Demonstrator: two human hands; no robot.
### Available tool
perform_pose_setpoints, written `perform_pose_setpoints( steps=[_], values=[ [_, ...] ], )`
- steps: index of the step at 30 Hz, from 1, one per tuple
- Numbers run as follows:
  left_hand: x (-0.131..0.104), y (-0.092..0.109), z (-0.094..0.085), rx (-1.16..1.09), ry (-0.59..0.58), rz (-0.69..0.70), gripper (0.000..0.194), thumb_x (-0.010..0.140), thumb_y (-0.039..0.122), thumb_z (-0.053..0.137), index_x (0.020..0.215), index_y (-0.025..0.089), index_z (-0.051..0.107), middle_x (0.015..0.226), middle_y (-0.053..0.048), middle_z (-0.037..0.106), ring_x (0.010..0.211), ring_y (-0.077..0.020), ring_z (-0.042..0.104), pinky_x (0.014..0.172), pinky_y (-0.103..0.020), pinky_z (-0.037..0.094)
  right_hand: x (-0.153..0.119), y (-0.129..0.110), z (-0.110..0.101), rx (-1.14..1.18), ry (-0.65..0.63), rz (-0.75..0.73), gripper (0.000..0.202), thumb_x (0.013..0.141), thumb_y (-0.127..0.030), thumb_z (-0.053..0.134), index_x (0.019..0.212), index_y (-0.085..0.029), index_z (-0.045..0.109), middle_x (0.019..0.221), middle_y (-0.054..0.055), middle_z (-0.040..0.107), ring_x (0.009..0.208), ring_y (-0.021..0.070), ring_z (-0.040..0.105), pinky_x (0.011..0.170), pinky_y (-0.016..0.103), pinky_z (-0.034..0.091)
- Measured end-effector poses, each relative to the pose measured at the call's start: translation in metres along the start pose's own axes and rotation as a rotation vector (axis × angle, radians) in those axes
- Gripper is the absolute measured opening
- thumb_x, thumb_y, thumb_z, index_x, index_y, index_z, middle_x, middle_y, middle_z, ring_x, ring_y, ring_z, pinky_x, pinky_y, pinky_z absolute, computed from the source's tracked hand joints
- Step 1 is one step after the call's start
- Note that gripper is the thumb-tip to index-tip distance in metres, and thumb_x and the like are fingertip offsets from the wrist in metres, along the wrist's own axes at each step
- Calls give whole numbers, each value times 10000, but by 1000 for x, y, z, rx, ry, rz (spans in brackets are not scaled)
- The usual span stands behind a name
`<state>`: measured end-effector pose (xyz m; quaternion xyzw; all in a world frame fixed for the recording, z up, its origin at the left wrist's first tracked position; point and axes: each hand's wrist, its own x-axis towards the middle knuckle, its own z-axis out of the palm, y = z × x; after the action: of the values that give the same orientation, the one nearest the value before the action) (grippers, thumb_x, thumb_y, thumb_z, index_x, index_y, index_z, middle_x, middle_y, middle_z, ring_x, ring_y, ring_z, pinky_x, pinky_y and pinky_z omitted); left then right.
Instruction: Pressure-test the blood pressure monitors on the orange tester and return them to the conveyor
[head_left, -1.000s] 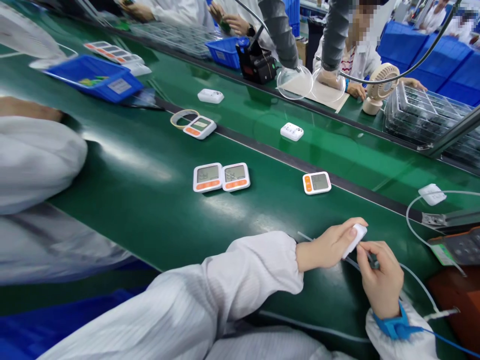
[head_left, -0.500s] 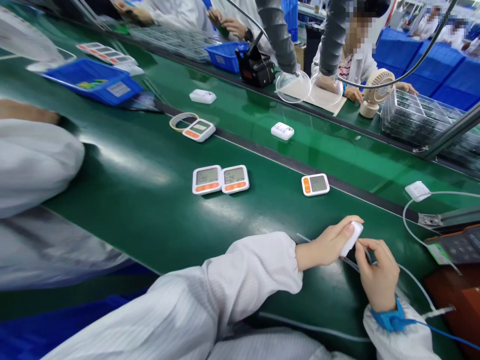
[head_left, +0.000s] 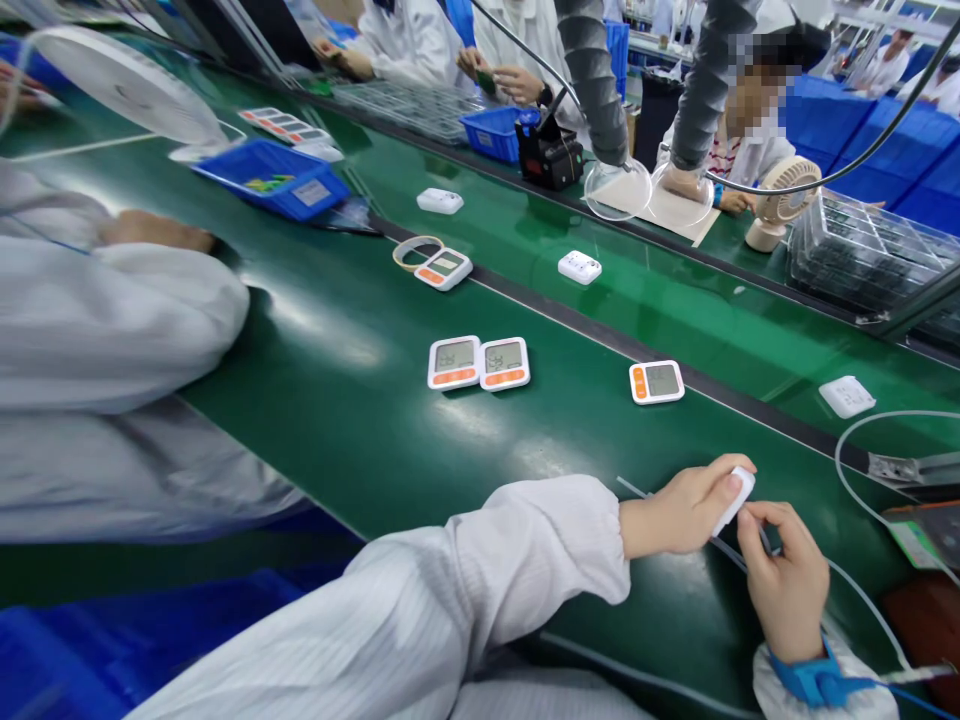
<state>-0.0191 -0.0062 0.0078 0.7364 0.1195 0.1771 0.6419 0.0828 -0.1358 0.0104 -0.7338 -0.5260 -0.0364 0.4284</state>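
Note:
My left hand (head_left: 701, 505) grips a small white plastic device (head_left: 735, 500), tilted on edge over the green bench, so its face is hidden. At its lower edge my right hand (head_left: 787, 570) is closed in a pinch; what the fingertips hold is hidden. A blue strap (head_left: 814, 680) circles the right wrist. Under the hands runs a thin pale cable (head_left: 727, 550). Beyond the left hand lies a white device with a grey screen and orange buttons (head_left: 657, 382). Two similar display devices (head_left: 504, 363) touch side by side farther left.
A conveyor belt (head_left: 637, 290) carries several white devices, one of them face down (head_left: 847, 396). A tape roll (head_left: 417, 252) and a blue tray (head_left: 270, 180) are at the back left. To my left sits a co-worker's sleeve (head_left: 112, 320); a pale cable loops at the right.
The whole view has shifted, so the bench and hands appear farther right. Both hands keep the same hold on the white device. The belt devices moved slightly left relative to the bench.

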Motion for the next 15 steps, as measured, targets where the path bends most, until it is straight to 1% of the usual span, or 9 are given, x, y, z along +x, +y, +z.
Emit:
perform_pose_setpoints(
  steps=[2,4,6,8,10,11,13,14,15],
  values=[
    [1,0,0,-10,-1,-6,485,1014,478,238,1275,170,507,767,-10,516,657,-141,463,645,-289,387,1,2,0,-20,0,-17,153,976,-264,569,836,-209,595,785,-1,612,722,150,579,677,271,435],
    [4,-3,0,-72,31,-28,451,1004,480,300,1275,186,508,814,-17,535,681,-137,478,652,-282,395,3,3,0,-72,29,-76,123,977,-269,566,879,-204,602,845,28,622,794,174,592,743,297,457],
    [8,-8,0,-218,75,-71,451,968,502,415,1299,204,487,910,-34,552,714,-133,502,656,-274,414,3,2,0,-159,106,-149,96,964,-286,590,955,-194,618,922,68,628,889,213,595,820,349,470],
    [13,-14,1,-412,104,-111,519,912,514,535,1330,218,447,1022,-59,549,743,-131,533,655,-274,445,2,2,2,-232,146,-179,188,946,-340,622,1047,-181,618,964,98,626,909,237,595,829,380,481],
    [16,-18,1,-539,110,-117,572,869,492,621,1338,229,425,1118,-90,539,825,-156,578,677,-287,481,0,3,5,-257,93,-132,343,935,-429,626,1151,-165,595,976,112,634,861,237,606,779,375,498],
    [17,-19,1,-555,113,-104,581,852,469,657,1331,231,431,1157,-103,537,900,-180,596,710,-297,496,0,4,7,-257,47,-86,417,938,-473,606,1210,-158,576,993,121,644,844,237,613,758,371,505],
    [18,-18,-1,-520,112,-75,584,822,417,712,1313,230,456,1201,-117,547,1047,-222,592,765,-305,508,0,8,10,-241,-15,22,506,955,-519,545,1306,-155,535,1072,140,659,854,241,633,752,372,518],
    [18,-16,-3,-489,101,-79,580,818,405,720,1309,229,467,1196,-116,561,1064,-227,593,763,-300,510,0,11,10,-227,-26,71,508,967,-517,514,1330,-161,525,1118,143,661,864,240,641,760,373,522],
    [18,-15,-6,-457,83,-96,573,822,403,716,1311,229,473,1177,-111,580,1033,-219,608,741,-291,510,1,15,10,-214,-22,116,498,976,-507,488,1339,-168,525,1155,142,662,867,237,647,767,372,525]
  ],
)
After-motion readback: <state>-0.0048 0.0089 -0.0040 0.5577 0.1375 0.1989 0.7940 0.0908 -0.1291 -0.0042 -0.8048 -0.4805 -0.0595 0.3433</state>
